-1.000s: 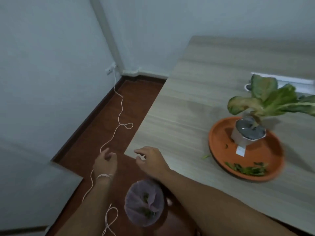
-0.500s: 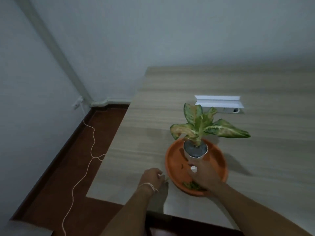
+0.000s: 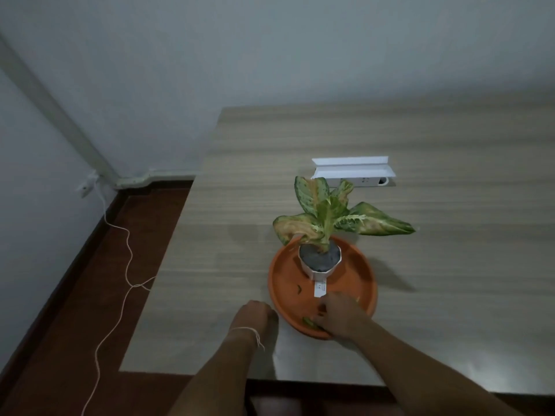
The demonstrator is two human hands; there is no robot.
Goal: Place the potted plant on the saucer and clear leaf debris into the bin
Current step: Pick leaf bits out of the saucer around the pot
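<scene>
A small white pot [image 3: 320,262] with a green and yellow leafy plant [image 3: 330,216] stands upright in the orange saucer [image 3: 285,276] on the wooden table. My right hand [image 3: 341,315] reaches into the saucer's near side, fingers curled down over green leaf scraps [image 3: 310,322] at the rim. Another small scrap [image 3: 298,289] lies on the saucer's left part. My left hand [image 3: 255,315] rests on the table just left of the saucer, fingers bent under, with a thread round the wrist. No bin shows in this view.
A white power strip [image 3: 354,175] lies on the table [image 3: 240,205] behind the plant. The table's left edge drops to a dark red floor [image 3: 90,295], where a white cord [image 3: 126,265] trails from a wall socket. Grey walls stand behind and left.
The view swung up from the floor and the bag with scraps to the table. Both hands moved from beyond the table's corner to the saucer, the right one into its near side.
</scene>
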